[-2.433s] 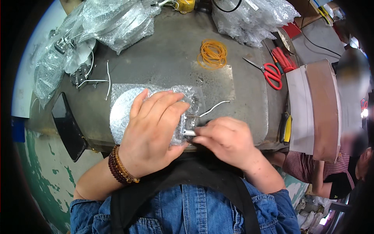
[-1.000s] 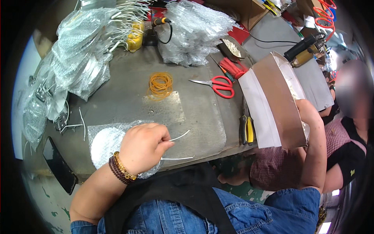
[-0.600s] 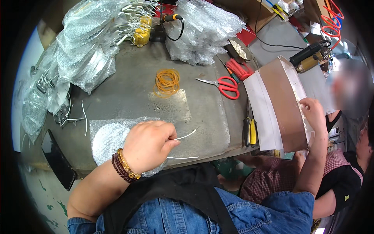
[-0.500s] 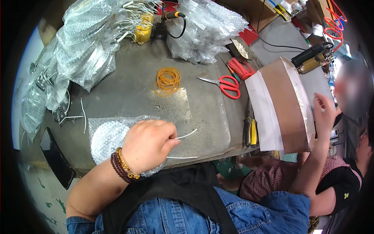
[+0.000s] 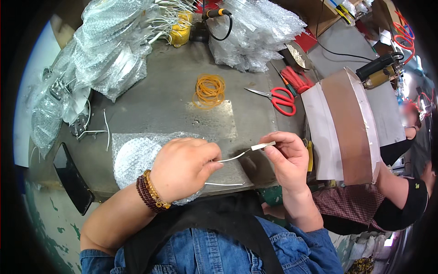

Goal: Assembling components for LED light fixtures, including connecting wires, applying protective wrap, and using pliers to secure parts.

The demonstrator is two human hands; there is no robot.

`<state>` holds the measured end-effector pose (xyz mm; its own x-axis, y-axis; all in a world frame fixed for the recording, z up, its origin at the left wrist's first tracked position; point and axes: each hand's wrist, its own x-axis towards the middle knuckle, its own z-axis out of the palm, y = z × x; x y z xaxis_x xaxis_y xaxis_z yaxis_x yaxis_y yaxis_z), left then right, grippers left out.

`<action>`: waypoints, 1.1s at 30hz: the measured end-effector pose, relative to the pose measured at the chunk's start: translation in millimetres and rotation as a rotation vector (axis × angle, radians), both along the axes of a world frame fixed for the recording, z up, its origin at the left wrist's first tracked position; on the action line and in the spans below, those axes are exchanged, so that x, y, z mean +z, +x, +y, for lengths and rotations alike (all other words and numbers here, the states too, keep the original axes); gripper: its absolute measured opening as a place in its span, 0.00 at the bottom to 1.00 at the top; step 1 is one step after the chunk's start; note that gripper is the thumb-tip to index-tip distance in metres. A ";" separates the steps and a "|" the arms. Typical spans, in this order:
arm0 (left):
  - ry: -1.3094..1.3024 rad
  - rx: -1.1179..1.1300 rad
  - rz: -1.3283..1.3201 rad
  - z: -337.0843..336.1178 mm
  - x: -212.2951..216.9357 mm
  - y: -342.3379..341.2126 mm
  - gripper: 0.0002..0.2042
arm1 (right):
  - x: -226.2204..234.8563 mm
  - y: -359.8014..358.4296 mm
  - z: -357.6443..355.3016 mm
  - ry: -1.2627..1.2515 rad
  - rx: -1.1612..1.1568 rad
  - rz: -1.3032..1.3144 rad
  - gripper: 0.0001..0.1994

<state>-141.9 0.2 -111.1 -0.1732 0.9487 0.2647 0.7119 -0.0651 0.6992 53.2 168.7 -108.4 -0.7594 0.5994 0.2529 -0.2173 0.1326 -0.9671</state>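
Observation:
My left hand (image 5: 185, 166), a beaded bracelet at its wrist, pinches a thin white wire (image 5: 235, 158) that sticks out to the right. At the wire's end, my right hand (image 5: 292, 160) holds a small cream tube-like piece (image 5: 263, 145) between thumb and fingers. Whether the wire's tip is inside the piece or only touching it, I cannot tell. A round white object in bubble wrap (image 5: 134, 160) lies under and beside my left hand. Below that hand a second white wire (image 5: 226, 184) points right along the table's near edge.
Rubber bands (image 5: 210, 90), red-handled scissors (image 5: 284, 101) and a cardboard box (image 5: 349, 128) lie across the table. Bubble-wrapped bundles (image 5: 114, 50) stand at the back, near a soldering iron (image 5: 218, 13). A black phone (image 5: 72, 178) is at left. A co-worker (image 5: 397, 192) sits at right.
My right hand has come from beside the box to the wire's end, now with the small cream piece in it. The left hand keeps its pinch on the wire. The whole view has shifted slightly.

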 end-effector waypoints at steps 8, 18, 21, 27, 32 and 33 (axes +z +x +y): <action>0.063 0.059 0.190 -19.6 20.0 0.8 0.21 | 12.6 -11.2 -3.5 1.036 0.176 -0.399 0.09; 0.024 0.159 0.244 -61.2 0.8 -17.1 0.35 | 5.9 -58.8 -40.7 1.078 0.243 -0.189 0.07; 0.012 0.161 0.224 -62.8 0.8 -15.7 0.35 | 1.1 -58.6 -45.3 1.067 0.217 -0.215 0.06; 0.017 0.168 0.235 -63.6 -0.4 -16.2 0.37 | -7.5 -58.8 -41.2 0.955 0.200 -0.201 0.08; 0.018 0.160 0.234 -63.1 -0.8 -15.9 0.37 | -7.1 -63.2 -45.3 0.926 0.224 -0.185 0.09; 0.023 0.164 0.226 -63.2 -0.9 -16.7 0.38 | -6.8 -64.1 -42.9 0.930 0.244 -0.199 0.09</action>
<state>-158.6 -63.0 -112.0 -0.2583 0.9060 0.3354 0.8520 0.0500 0.5211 -10.9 125.8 -115.3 -0.9159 0.0472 0.3987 -0.1841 0.8331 -0.5216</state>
